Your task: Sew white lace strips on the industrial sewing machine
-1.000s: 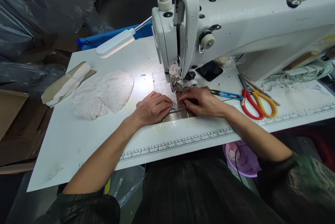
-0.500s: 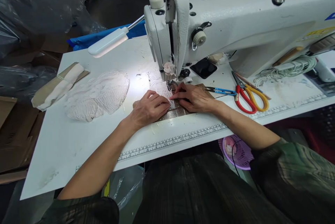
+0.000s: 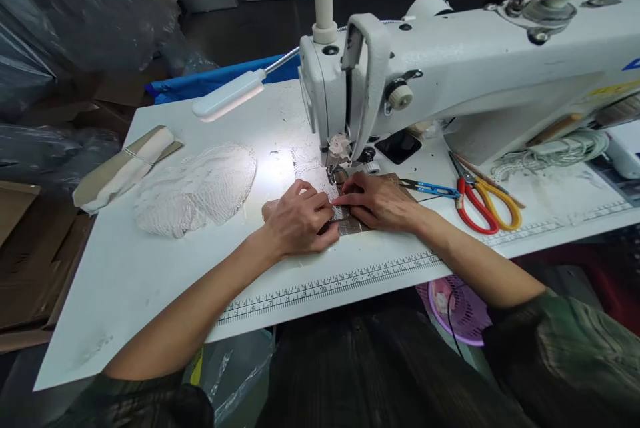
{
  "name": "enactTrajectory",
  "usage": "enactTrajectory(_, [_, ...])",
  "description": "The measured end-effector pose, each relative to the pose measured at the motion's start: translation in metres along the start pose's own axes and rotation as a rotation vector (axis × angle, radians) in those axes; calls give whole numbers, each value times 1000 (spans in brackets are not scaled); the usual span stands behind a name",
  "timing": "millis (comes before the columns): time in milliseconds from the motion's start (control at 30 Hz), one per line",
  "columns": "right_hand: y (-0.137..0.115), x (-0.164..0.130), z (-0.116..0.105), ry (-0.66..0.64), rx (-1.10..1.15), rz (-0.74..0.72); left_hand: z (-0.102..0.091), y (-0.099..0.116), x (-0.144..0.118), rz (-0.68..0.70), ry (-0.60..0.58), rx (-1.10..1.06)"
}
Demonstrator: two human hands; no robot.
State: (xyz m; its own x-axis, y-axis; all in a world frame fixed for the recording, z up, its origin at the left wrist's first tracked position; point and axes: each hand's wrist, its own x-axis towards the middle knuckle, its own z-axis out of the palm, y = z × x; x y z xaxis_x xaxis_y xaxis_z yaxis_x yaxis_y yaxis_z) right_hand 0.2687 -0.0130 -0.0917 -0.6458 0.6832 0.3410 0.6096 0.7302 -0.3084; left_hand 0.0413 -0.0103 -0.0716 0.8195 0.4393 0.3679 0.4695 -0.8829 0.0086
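Note:
White lace point(image 3: 337, 195) lies under the needle area of a sewing machine point(image 3: 345, 85), directly in front of the presser foot point(image 3: 334, 175). My left hand point(image 3: 303, 220) rests on the bed with curled fingers, closed on the lace's left edge. From the other side, my right hand point(image 3: 380, 201) pinches the lace with index finger and thumb close together. Brown tape-like covering point(image 3: 357, 226) shows on the bed around the hands. The fingertips partly hide the lace. Blue thread snips point(image 3: 434, 190) lie just right of my right hand.
Scissors point(image 3: 487, 205) with red and yellow handles lie at right. A heap of white lace point(image 3: 197, 191) and a tied white roll on card point(image 3: 133, 165) sit at left. A lamp point(image 3: 230, 96) hangs over the table; a printed ruler point(image 3: 320, 286) runs along its front edge.
The view has shifted, so the machine appears lower and further right. My left hand's fingers are more curled, with its thumb drawn nearer the front edge. My right hand keeps its pinch.

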Motion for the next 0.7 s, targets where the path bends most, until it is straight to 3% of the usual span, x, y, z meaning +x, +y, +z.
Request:
enactTrajectory(133, [-2, 0, -1, -23, -44, 3, 3, 7, -5, -64, 57, 7])
enactTrajectory(700, [-10, 10, 7, -95, -207, 163, 6, 0, -8, -80, -15, 100])
